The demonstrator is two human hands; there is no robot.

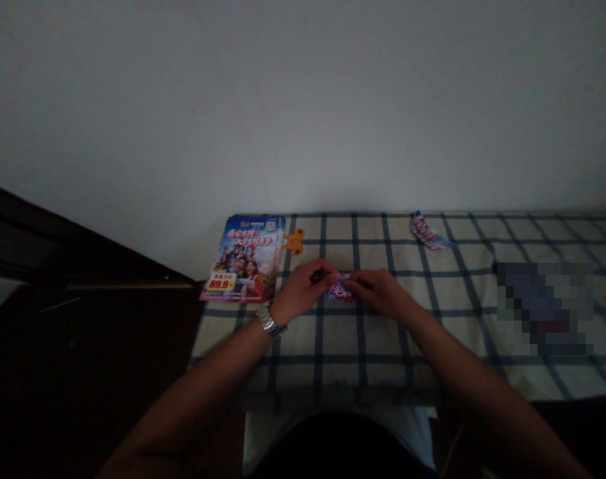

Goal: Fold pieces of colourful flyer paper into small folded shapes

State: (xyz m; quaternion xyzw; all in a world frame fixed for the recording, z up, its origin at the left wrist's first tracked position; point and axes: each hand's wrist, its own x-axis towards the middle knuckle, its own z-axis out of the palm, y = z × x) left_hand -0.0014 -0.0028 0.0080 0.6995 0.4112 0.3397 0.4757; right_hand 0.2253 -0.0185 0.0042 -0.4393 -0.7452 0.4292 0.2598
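A small folded piece of printed paper [339, 288], purple and white, sits between my two hands just above the checked cloth [362, 346]. My left hand [303, 287], with a metal watch at the wrist, pinches its left side with closed fingers. Its right side is pinched by my right hand [377, 291], fingers curled. Most of the paper is hidden by the fingers.
A stack of colourful flyers [245, 266] lies at the cloth's far left corner, with a small orange figure [295, 241] beside it. Another folded printed piece [426, 233] rests near the wall. A blurred patch [545, 306] covers something at the right. Dark furniture stands left.
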